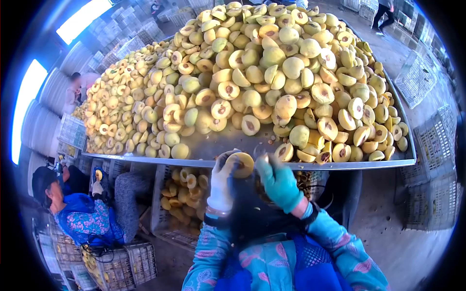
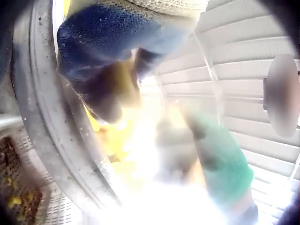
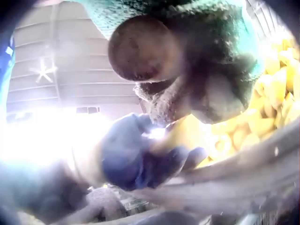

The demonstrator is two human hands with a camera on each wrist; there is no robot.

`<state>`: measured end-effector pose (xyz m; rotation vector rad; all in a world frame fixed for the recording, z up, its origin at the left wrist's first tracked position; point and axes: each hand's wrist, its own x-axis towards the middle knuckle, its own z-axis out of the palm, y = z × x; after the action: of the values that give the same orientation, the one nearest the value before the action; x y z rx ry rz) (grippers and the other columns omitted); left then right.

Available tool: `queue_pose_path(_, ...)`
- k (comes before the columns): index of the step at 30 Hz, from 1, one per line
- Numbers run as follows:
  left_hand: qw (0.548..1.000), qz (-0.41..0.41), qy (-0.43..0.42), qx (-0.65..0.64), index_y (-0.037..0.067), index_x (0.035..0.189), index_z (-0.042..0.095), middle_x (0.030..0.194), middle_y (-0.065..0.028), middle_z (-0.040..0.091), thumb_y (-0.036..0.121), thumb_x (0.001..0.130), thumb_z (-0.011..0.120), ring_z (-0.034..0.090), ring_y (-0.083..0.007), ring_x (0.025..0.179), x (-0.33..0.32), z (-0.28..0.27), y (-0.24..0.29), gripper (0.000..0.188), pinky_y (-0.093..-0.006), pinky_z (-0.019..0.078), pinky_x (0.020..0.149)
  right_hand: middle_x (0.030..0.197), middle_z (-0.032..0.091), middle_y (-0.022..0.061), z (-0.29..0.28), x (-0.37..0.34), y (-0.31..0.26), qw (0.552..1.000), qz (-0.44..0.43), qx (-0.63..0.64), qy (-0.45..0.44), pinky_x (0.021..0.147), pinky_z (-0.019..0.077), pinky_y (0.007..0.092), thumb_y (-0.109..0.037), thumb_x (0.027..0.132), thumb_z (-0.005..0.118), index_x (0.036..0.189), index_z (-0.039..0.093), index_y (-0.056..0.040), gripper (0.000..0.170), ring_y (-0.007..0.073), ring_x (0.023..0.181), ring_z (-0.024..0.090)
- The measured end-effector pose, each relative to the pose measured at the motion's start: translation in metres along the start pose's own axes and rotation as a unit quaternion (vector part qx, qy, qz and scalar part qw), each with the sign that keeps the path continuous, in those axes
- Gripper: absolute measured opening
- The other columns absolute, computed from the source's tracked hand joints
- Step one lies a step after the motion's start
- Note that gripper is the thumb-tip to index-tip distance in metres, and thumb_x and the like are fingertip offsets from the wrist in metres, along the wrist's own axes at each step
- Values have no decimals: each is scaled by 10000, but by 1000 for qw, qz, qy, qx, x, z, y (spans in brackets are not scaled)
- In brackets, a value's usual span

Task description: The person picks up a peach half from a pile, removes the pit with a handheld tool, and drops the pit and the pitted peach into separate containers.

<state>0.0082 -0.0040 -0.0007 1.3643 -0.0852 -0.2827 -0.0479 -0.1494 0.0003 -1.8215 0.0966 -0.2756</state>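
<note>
My left hand (image 1: 223,177), in a white and blue glove, holds a yellow peach half (image 1: 246,164) at the front edge of the metal table. Its cut face shows a darker centre. Close to its right is my right hand (image 1: 281,182) in a green glove, blurred in the head view. In the right wrist view its curled fingers grip a tool with a round brown handle end (image 3: 143,49); the tool's working end is hidden. Glare washes out much of the left wrist view, where the blue glove (image 2: 122,42) and green glove (image 2: 225,164) face each other.
A large heap of peach halves (image 1: 272,63) covers the metal table (image 1: 218,140). Below its edge stands a crate (image 1: 158,208) with more halves. Another person (image 1: 90,213) sits at the left holding a peach half. Stacked plastic crates (image 1: 432,184) stand at the right.
</note>
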Motion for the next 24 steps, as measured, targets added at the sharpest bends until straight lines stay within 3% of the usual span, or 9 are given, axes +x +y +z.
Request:
queue_pose_path(7, 998, 51, 39, 11, -34, 1136, 580, 1118, -100, 599, 214, 966, 519, 565, -149, 1031, -10, 19, 4, 308, -262, 448, 893, 709, 613, 216, 13, -16, 13, 994, 33, -101, -35, 566, 452, 484, -320, 970, 477, 955, 558, -32, 300, 424, 682, 606)
queue_pose_path(9, 994, 88, 11, 66, -22, 1123, 587, 1098, -91, 578, 172, 961, 514, 559, -144, 990, -8, 12, -2, 263, -260, 447, 878, 715, 621, 249, 13, -16, 16, 994, 17, -90, -56, 587, 459, 545, -386, 973, 439, 1004, 525, -15, 382, 456, 683, 604)
queue_pose_path(13, 996, 44, 23, 70, -13, 1091, 598, 1055, -83, 554, 122, 951, 512, 554, -151, 932, -10, 16, 5, 212, -269, 458, 841, 748, 624, 262, 9, -16, 21, 993, 13, -80, -82, 604, 462, 544, -392, 973, 436, 1016, 535, -9, 398, 461, 716, 602)
queue_pose_path(16, 988, 113, 59, 89, 14, 1006, 573, 960, -47, 607, 106, 904, 592, 544, -89, 830, -10, 20, -17, 139, -226, 457, 733, 782, 621, 266, 17, -24, 24, 993, 25, -3, -114, 626, 471, 505, -370, 979, 447, 1017, 562, 1, 390, 430, 731, 622)
queue_pose_path(19, 964, 212, 105, 118, 13, 1054, 581, 953, -49, 602, 123, 911, 570, 541, -97, 836, -8, 34, -26, 181, -232, 451, 752, 727, 622, 174, 31, -30, 31, 989, 11, 144, 23, 596, 468, 403, -359, 985, 461, 1022, 577, 12, 390, 300, 657, 615)
queue_pose_path(21, 986, 128, 59, 85, 9, 1118, 583, 951, -44, 604, 136, 920, 555, 540, -100, 842, -14, 34, -18, 237, -235, 449, 773, 683, 563, 47, 20, -32, 33, 959, 128, 242, -69, 561, 431, 303, -355, 990, 470, 1009, 587, 16, 389, 140, 623, 520)
queue_pose_path(22, 987, 123, -52, 89, -30, 1103, 595, 1125, -112, 570, 104, 949, 513, 564, -128, 920, -16, 25, -10, 220, -259, 467, 838, 673, 514, -11, 14, -28, 38, 943, 151, 277, -102, 537, 403, 263, -372, 994, 463, 1006, 586, 11, 402, 75, 604, 445)
queue_pose_path(23, 995, 41, -76, 51, -21, 1101, 606, 1069, -76, 601, 153, 945, 545, 552, -81, 899, -13, 23, 3, 242, -227, 463, 801, 665, 517, -11, -3, -24, 23, 940, 202, 225, -162, 521, 404, 269, -366, 998, 455, 987, 589, -1, 390, 67, 585, 443)
queue_pose_path(24, 998, 18, -45, 50, -15, 1097, 611, 995, -45, 612, 145, 926, 579, 543, -78, 845, -11, 26, 2, 237, -220, 456, 775, 662, 522, -15, 13, -31, 32, 957, 141, 234, -101, 468, 401, 258, -373, 1000, 440, 996, 590, -16, 387, 68, 538, 461)
